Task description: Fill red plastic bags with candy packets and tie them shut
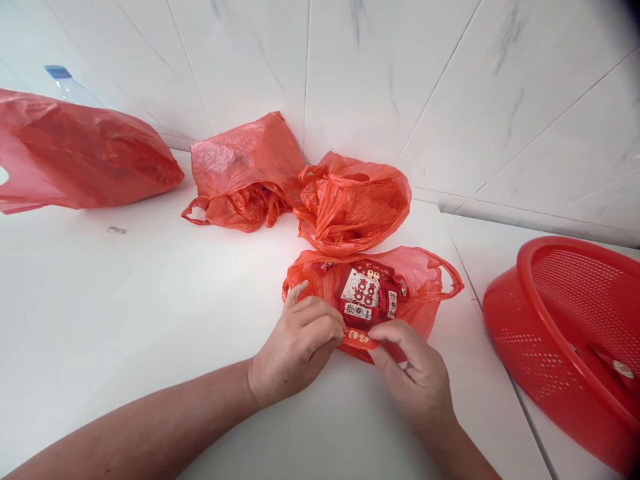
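An opened red plastic bag (427, 270) lies on the white surface, one handle loop sticking out to the right. Inside it are red packets (361, 293) with white and gold printing, some partly covered by the bag. At the bag's near edge, my left hand (303, 340) is closed on the thin plastic, its thumb side toward the packets. My right hand (413, 367) pinches the same edge between thumb and fingers. Between both hands shows a red strip with pale lettering (357, 336); whether it belongs to the bag or a packet I cannot tell.
Behind stand two crumpled red bags, one at the middle (355, 203) and one left of it (245, 167). A larger red bag (85, 153) and a blue-capped bottle (65, 80) are far left. A red perforated basket (530, 347) stands right, near the tiled wall (360, 87).
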The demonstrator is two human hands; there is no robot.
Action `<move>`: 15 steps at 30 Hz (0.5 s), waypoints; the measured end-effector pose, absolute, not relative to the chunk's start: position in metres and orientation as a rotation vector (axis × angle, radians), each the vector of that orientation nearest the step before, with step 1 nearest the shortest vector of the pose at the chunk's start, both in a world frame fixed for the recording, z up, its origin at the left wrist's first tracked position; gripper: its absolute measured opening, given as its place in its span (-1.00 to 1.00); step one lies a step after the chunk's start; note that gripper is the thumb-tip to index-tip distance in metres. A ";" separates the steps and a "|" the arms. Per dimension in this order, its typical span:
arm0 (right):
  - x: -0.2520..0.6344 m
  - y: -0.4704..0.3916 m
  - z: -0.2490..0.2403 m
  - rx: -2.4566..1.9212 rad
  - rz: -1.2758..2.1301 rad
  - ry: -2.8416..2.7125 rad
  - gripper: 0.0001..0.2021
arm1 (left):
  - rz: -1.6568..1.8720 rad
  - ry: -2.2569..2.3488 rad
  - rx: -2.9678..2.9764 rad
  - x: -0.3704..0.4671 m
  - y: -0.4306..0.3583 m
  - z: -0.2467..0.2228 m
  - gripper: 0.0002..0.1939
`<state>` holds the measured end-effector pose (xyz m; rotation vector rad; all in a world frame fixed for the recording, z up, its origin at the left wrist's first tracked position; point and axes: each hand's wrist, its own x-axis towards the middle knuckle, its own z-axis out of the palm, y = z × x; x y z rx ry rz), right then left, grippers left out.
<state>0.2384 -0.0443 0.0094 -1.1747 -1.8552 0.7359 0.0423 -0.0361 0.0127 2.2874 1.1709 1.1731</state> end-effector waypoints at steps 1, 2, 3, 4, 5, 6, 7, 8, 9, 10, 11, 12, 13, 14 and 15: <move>0.239 -0.044 0.010 -1.161 0.715 -1.876 -0.91 | 1.160 1.176 2.274 0.043 -0.036 0.013 -0.77; 0.239 -0.043 0.011 -1.145 0.703 -1.895 -0.92 | 1.149 1.180 2.264 0.043 -0.036 0.013 -0.77; 0.239 -0.042 0.011 -1.132 0.701 -1.907 -0.92 | 1.145 1.181 2.259 0.043 -0.036 0.014 -0.77; 0.239 -0.042 0.012 -1.119 0.703 -1.915 -0.92 | 1.142 1.180 2.259 0.043 -0.036 0.014 -0.77; 0.239 -0.042 0.013 -1.107 0.701 -1.921 -0.91 | 1.140 1.178 2.262 0.043 -0.036 0.013 -0.76; 0.238 -0.042 0.014 -1.095 0.690 -1.926 -0.91 | 1.139 1.176 2.266 0.043 -0.036 0.013 -0.76; 0.238 -0.042 0.015 -1.083 0.670 -1.930 -0.91 | 1.140 1.176 2.271 0.043 -0.036 0.013 -0.76; 0.238 -0.042 0.016 -1.072 0.649 -1.935 -0.91 | 1.142 1.177 2.275 0.043 -0.036 0.013 -0.76; 0.237 -0.042 0.017 -1.063 0.630 -1.936 -0.91 | 1.138 1.177 2.279 0.043 -0.036 0.012 -0.76; 0.237 -0.042 0.017 -1.057 0.618 -1.935 -0.90 | 1.132 1.179 2.282 0.043 -0.036 0.012 -0.76; 0.236 -0.042 0.018 -1.054 0.614 -1.933 -0.90 | 1.123 1.180 2.286 0.043 -0.036 0.012 -0.76; 0.236 -0.042 0.018 -1.056 0.619 -1.929 -0.90 | 1.115 1.178 2.290 0.043 -0.036 0.012 -0.75; 0.236 -0.042 0.017 -1.061 0.630 -1.926 -0.90 | 1.108 1.176 2.295 0.044 -0.036 0.012 -0.75; 0.235 -0.043 0.017 -1.070 0.644 -1.921 -0.90 | 1.103 1.175 2.300 0.044 -0.036 0.012 -0.74; 0.235 -0.043 0.016 -1.083 0.662 -1.914 -0.90 | 1.102 1.176 2.303 0.044 -0.036 0.012 -0.73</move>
